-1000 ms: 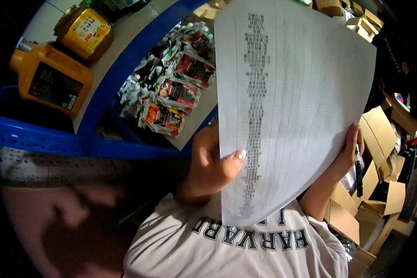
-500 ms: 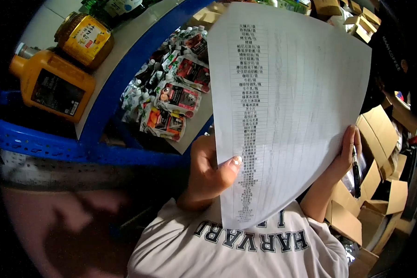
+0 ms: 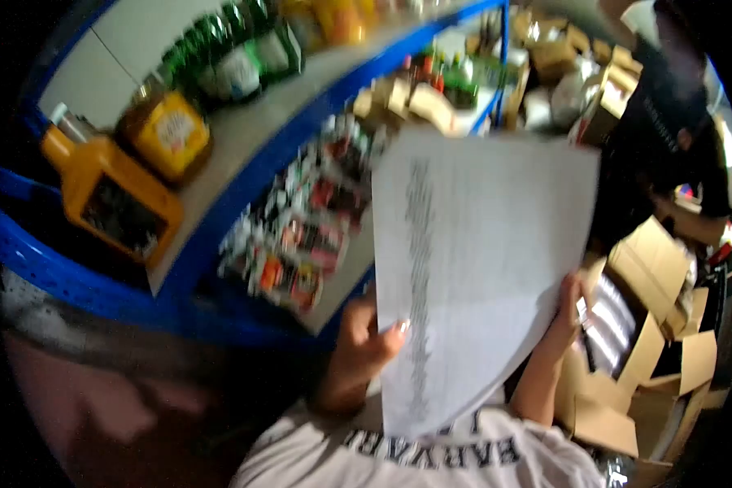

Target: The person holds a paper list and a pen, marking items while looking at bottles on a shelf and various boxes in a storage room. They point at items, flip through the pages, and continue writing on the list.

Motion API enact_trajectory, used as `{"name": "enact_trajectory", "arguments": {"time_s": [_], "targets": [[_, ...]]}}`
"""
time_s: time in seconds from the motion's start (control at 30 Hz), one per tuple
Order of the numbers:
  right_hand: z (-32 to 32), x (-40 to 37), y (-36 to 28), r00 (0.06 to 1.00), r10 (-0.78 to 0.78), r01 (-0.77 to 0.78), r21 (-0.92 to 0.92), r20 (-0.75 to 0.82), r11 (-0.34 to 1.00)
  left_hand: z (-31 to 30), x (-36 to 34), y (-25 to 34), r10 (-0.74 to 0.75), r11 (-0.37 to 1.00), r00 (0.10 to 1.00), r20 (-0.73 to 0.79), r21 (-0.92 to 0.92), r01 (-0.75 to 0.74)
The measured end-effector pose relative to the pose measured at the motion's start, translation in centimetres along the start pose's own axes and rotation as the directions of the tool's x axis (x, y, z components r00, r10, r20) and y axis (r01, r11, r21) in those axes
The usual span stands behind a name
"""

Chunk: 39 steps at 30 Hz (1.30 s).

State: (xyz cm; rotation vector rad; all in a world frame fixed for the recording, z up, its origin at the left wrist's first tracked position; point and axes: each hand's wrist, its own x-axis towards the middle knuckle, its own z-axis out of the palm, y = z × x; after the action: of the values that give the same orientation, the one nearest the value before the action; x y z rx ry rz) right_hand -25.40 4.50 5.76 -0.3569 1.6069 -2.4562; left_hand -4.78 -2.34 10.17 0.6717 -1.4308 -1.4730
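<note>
A large white paper sheet (image 3: pixel 496 236) stands upright before my chest, with a column of small printed text along its left side, now blurred. My left hand (image 3: pixel 359 346) is closed on its lower left edge, the thumb lying on the front. On the lower right edge, my right hand (image 3: pixel 568 313) grips the same sheet. A dark pen (image 3: pixel 587 346) sticks down from the right hand. The fingers behind the paper are hidden.
Left, a blue-edged shelf (image 3: pixel 195 244) bears an orange bottle (image 3: pixel 126 207), a yellow-labelled jar (image 3: pixel 167 134) and green bottles (image 3: pixel 240 65). Drink pouches (image 3: pixel 313 236) lie below. At right are open cardboard boxes (image 3: pixel 647 256) and a person in dark clothing (image 3: pixel 667 122).
The view has tilted up, bringing more shelf and the other person into sight. The sheet and both hands appear lower and smaller; both hands still hold the sheet.
</note>
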Motion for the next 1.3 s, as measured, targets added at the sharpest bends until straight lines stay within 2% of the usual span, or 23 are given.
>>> {"name": "enact_trajectory", "arguments": {"time_s": [0.03,0.07,0.1,0.17,0.27,0.37,0.53,0.63,0.67,0.7,0.77,0.8,0.83,0.9,0.93,0.97,1.03,1.07,1.17,1.2,1.27,1.3], "targets": [[-0.7,0.8,0.5,0.991,-0.039,0.046,-0.059,0.127,0.997,-0.9,0.5,-0.4,-0.053,0.998,0.989,0.136,0.036,0.049],[-0.4,0.6,-0.7,0.968,-0.042,0.056,-0.047,0.249,0.997,-1.1,0.6,-0.9,-0.162,0.985,0.973,0.163,0.084,0.15],[-0.6,0.9,-0.9,0.965,-0.051,0.079,-0.098,0.259,0.992,-0.5,0.4,-0.7,-0.186,0.983,0.977,0.105,0.021,0.185],[-1.0,1.7,-0.3,0.947,-0.065,0.082,-0.042,0.315,0.996,-0.7,0.9,-0.8,-0.158,0.986,0.978,0.134,0.075,0.149],[-1.0,1.9,-0.9,0.955,-0.051,0.079,-0.086,0.291,0.993,-0.2,1.4,-0.9,-0.11,0.993,0.975,0.191,0.071,0.098],[-1.6,2.5,-0.4,0.957,-0.081,0.109,-0.085,0.278,0.99,-0.4,1.8,-1.9,-0.073,0.983,0.972,0.223,0.182,0.032],[-1.5,2.3,-1.1,0.949,-0.037,0.062,-0.072,0.312,0.995,-0.6,2.4,-3.4,0.011,0.934,0.987,0.157,0.35,-0.066],[-1.7,2.0,-1.1,0.934,-0.108,0.171,-0.162,0.34,0.972,-0.7,2.2,-3.6,0.126,0.921,0.987,0.103,0.357,-0.155],[-1.8,1.7,-1.6,0.927,-0.093,0.17,-0.185,0.363,0.968,-1.4,1.9,-4.0,0.055,0.95,0.993,0.108,0.3,-0.085],[-1.8,1.5,-2.1,0.916,-0.104,0.193,-0.199,0.386,0.961,-1.3,1.7,-4.0,0.103,0.951,0.991,0.083,0.285,-0.122],[-2.6,2.0,-0.9,0.852,-0.271,0.36,-0.123,0.448,0.925,-0.9,1.0,-3.6,0.19,0.946,0.981,0.03,0.262,-0.191],[-2.7,2.0,-0.7,0.806,-0.337,0.43,-0.089,0.486,0.899,-1.4,0.5,-3.6,0.142,0.957,0.989,0.03,0.253,-0.145],[-2.6,2.0,-1.0,0.754,-0.401,0.497,-0.052,0.521,0.866,-1.4,0.2,-3.8,0.217,0.951,0.976,-0.012,0.23,-0.208],[-2.8,1.9,-1.5,0.657,-0.463,0.591,-0.024,0.595,0.806,-1.8,-0.1,-5.1,0.359,0.922,0.928,-0.1,0.191,-0.336],[-2.9,1.9,-1.4,0.638,-0.481,0.603,-0.002,0.601,0.798,-2.7,-0.1,-5.4,0.359,0.893,0.929,-0.085,0.32,-0.316],[-2.9,1.9,-1.3,0.619,-0.499,0.614,0.022,0.606,0.789,-2.8,-0.3,-5.7,0.489,0.817,0.868,-0.083,0.392,-0.423],[-2.6,1.4,-1.1,0.638,-0.612,0.664,0.069,0.467,0.745,-2.3,-0.2,-4.4,0.717,0.609,0.696,-0.044,0.526,-0.594],[-2.5,1.2,-1.0,0.64,-0.661,0.689,0.088,0.392,0.72,-3.5,-1.3,-5.9,0.648,0.656,0.761,-0.03,0.53,-0.538],[-4.3,0.4,-1.6,0.72,-0.537,0.652,-0.164,0.44,0.741,-2.2,-1.9,-4.7,0.823,0.464,0.567,-0.031,0.613,-0.64],[-1.6,0.1,-4.3,0.544,-0.779,0.838,-0.152,0.311,0.525,-2.3,-2.3,-4.1,0.842,0.43,0.54,0.009,0.594,-0.68],[-3.1,-0.6,-4.3,0.661,-0.675,0.749,-0.22,0.33,0.625,-2.4,-2.9,-2.9,0.863,0.378,0.494,0.107,0.511,-0.772],[-3.2,0.1,-4.4,0.576,-0.713,0.784,-0.026,0.4,0.62,-2.5,-3.0,-2.3,0.866,0.364,0.475,0.155,0.456,-0.812]]}}
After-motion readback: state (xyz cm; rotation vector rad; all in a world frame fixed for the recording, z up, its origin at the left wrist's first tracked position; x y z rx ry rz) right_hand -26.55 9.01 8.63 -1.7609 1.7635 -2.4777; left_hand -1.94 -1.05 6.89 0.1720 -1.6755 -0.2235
